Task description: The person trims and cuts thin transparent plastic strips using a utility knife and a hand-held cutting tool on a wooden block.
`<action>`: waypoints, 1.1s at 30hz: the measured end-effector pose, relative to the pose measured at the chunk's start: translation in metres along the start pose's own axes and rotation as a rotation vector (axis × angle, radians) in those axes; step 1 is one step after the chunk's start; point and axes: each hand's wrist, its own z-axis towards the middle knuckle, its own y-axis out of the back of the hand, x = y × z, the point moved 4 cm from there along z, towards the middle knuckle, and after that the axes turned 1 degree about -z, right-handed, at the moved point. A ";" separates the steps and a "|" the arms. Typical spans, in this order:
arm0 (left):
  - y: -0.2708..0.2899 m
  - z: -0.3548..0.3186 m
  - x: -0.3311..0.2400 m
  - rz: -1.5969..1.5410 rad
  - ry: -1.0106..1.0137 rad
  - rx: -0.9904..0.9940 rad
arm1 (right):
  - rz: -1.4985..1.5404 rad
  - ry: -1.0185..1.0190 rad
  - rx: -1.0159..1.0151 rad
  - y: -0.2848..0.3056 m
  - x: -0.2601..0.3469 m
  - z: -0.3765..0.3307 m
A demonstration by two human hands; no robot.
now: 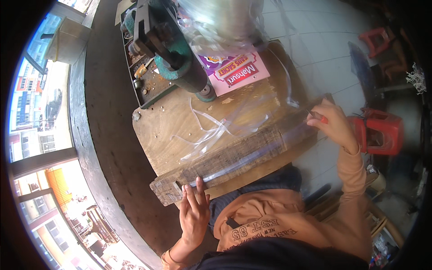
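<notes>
A long, narrow strip of clear plastic [238,164] lies along a worn wooden plank [265,143] at the near edge of the table. My left hand [195,215] rests at the plank's left end, its fingers stretched out and pressing the strip's end beside a small upright stop [176,185]. At the plank's far right end, my right hand [334,122] is closed around a small tool with a red handle [324,120] and a dark, pointed tip. Its exact kind is hard to make out. Loose offcuts of clear plastic [216,128] are scattered on the wooden tabletop [157,135] behind the plank.
A green hand press [173,65] stands at the back, beside a metal tray [150,96] of small parts. Behind lie a pink printed card [252,76] and a blurred heap of clear plastic [220,22]. Red stools [382,130] stand right; a ledge [105,135] runs left.
</notes>
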 end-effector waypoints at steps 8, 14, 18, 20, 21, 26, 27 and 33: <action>-0.002 -0.001 0.001 -0.006 -0.030 0.047 | 0.018 0.134 -0.044 -0.005 -0.008 -0.002; -0.002 -0.001 0.001 -0.006 -0.036 0.071 | -0.363 0.355 -0.229 -0.012 -0.004 -0.015; 0.000 0.000 0.000 0.011 -0.012 0.076 | -0.626 0.446 -0.413 -0.028 -0.006 -0.028; 0.003 0.002 -0.001 0.037 0.006 0.073 | -0.694 0.456 -0.522 -0.034 -0.004 -0.032; 0.004 0.003 -0.001 0.030 0.013 0.066 | -0.702 0.460 -0.591 -0.037 0.000 -0.032; 0.006 0.004 -0.001 0.026 0.026 0.033 | -0.695 0.484 -0.572 -0.047 -0.005 -0.035; 0.006 0.004 -0.001 0.030 0.027 0.032 | -0.708 0.532 -0.535 -0.048 -0.002 -0.035; 0.006 0.003 0.000 0.033 0.028 0.043 | -0.681 0.668 -0.453 -0.046 -0.002 -0.036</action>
